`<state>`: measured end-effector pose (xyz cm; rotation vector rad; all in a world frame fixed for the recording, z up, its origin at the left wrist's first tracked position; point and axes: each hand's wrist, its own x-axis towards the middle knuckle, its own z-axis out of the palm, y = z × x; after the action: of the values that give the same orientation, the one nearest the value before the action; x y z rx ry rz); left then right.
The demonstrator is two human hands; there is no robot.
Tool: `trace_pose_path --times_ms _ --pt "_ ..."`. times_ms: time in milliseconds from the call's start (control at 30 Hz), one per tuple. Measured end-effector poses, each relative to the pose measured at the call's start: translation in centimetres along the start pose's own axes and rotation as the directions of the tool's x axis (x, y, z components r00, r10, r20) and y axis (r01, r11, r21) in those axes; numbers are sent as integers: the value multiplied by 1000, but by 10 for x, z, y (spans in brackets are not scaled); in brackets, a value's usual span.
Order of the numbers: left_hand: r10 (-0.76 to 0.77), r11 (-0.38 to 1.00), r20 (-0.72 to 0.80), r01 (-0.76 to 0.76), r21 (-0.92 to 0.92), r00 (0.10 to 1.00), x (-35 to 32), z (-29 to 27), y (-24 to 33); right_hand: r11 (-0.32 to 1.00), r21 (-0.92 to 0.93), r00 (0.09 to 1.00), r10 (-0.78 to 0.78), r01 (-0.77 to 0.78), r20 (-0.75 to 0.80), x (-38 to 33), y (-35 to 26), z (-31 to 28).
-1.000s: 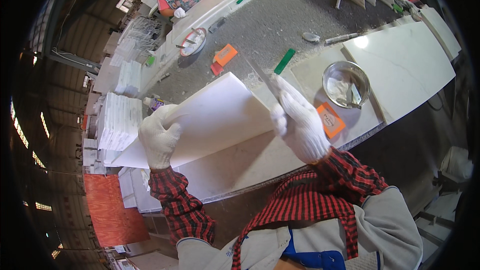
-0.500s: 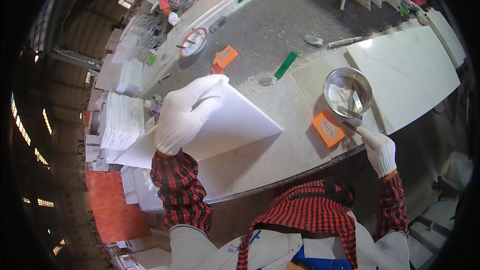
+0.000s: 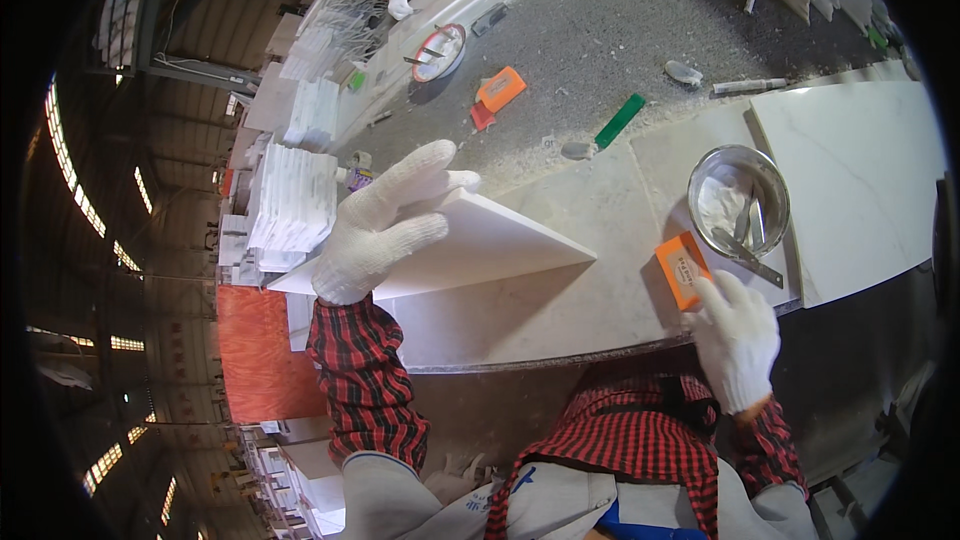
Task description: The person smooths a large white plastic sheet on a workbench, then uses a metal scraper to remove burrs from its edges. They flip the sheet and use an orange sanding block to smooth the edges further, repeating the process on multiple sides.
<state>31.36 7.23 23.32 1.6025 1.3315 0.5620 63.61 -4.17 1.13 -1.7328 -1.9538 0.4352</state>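
Note:
My left hand (image 3: pixel 385 225), in a white knit glove, holds up a tilted white panel (image 3: pixel 500 245) by its upper edge. Its fingers are spread, the thumb lying across the near face; the far side is hidden. My right hand (image 3: pixel 735 340), also gloved, reaches to the near end of an orange rectangular block (image 3: pixel 682 270) with a pale printed patch. Its fingertips overlap the block, but no closed grip shows. Just beyond stands a metal bowl (image 3: pixel 702 215) of white paste. A flat-bladed spatula (image 3: pixel 755 262) and another tool rest in it, one end over the rim.
A large white slab (image 3: pixel 850 180) lies at the right. Farther off are a green strip (image 3: pixel 620 120), a second orange block (image 3: pixel 502 88) and a paste bowl with a red rim (image 3: pixel 457 65). Stacked white tiles (image 3: pixel 290 200) stand left; across the table is a co-worker's gloved hand (image 3: pixel 400 6).
My right hand has let go of the spatula, which now rests in the metal bowl, and has moved to the orange block. My left fingers have straightened and spread. The view has shifted.

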Motion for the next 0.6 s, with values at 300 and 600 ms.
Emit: trace_pose_path --times_ms 300,600 --pt "75 997 -59 -77 -21 995 -1 -4 -5 1000 -15 999 -28 27 -43 21 1 64" --pt "95 993 71 -100 67 993 -7 -8 -3 281 959 999 -16 -43 50 49 -51 31"
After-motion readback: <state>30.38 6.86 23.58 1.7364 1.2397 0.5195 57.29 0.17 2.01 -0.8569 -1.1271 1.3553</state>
